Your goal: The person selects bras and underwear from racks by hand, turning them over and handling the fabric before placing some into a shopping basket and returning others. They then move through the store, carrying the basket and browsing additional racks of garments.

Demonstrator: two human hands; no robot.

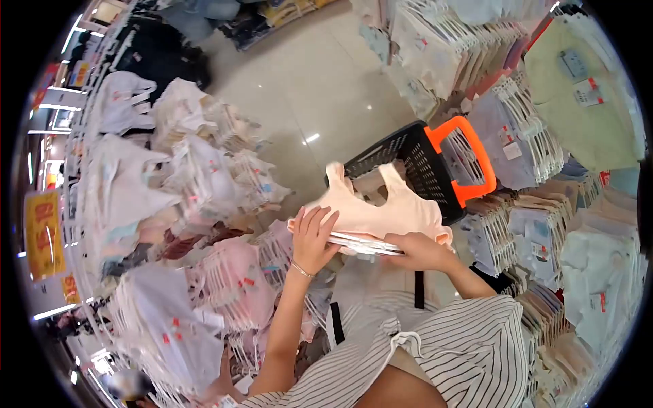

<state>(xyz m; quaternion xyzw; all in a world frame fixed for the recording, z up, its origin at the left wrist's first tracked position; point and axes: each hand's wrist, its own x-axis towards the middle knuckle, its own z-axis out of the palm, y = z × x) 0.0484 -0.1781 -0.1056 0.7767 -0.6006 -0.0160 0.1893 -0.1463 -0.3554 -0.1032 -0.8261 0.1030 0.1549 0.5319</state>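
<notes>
In front of my body I hold a peach bra top [381, 216] with wide straps, lying over several white hangers [364, 243]. My left hand [314, 238] grips its left side, with the fingers laid over the fabric and the hanger ends near the palm. My right hand [423, 251] is closed around the right end of the hangers. Beyond the top, a black shopping basket [394, 146] with an orange handle [484, 160] is partly hidden behind the fabric.
On the left, racks carry white bra tops [129, 177] and pink garments [238, 275] on hangers. More hanging garments [510, 143] line the right side. Shiny floor tiles [299, 88] run between the racks. A yellow price sign [45, 234] hangs far left.
</notes>
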